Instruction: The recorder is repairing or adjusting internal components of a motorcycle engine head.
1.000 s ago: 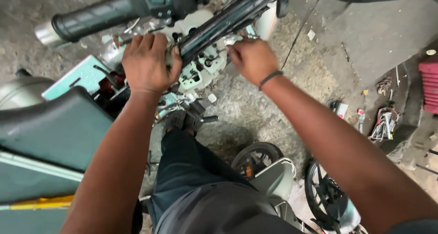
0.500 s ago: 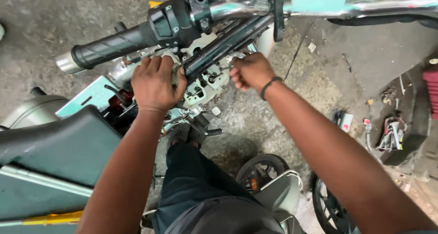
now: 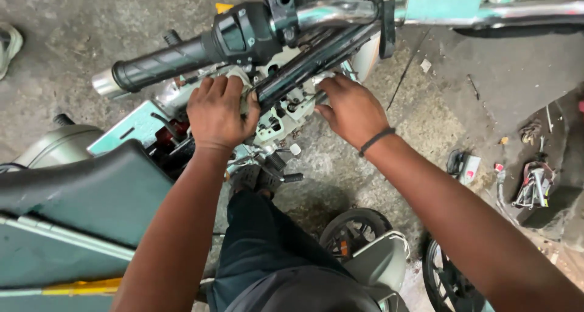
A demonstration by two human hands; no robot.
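I look down on a teal scooter with its front panels off. My left hand (image 3: 220, 112) presses on a pale plastic inner housing (image 3: 277, 120) under the handlebar, fingers curled over its upper edge. My right hand (image 3: 351, 108), with a dark band on the wrist, grips the same housing from the right side, fingertips tucked beneath the black steering bar (image 3: 316, 59). The black rubber handlebar grip (image 3: 161, 62) and switch block (image 3: 240, 35) sit just above my left hand. What the fingers pinch is hidden.
The dark scooter seat (image 3: 85, 190) fills the lower left. My dark-trousered leg (image 3: 267, 245) is below the hands. A small wheel (image 3: 353, 230) and another wheel (image 3: 447, 281) lie on the concrete floor. Loose parts and wires (image 3: 532, 184) lie at right.
The view has tilted so the handlebar sits lower in frame. Both hands stay on the pale housing; the right hand has shifted slightly down and in under the bar.
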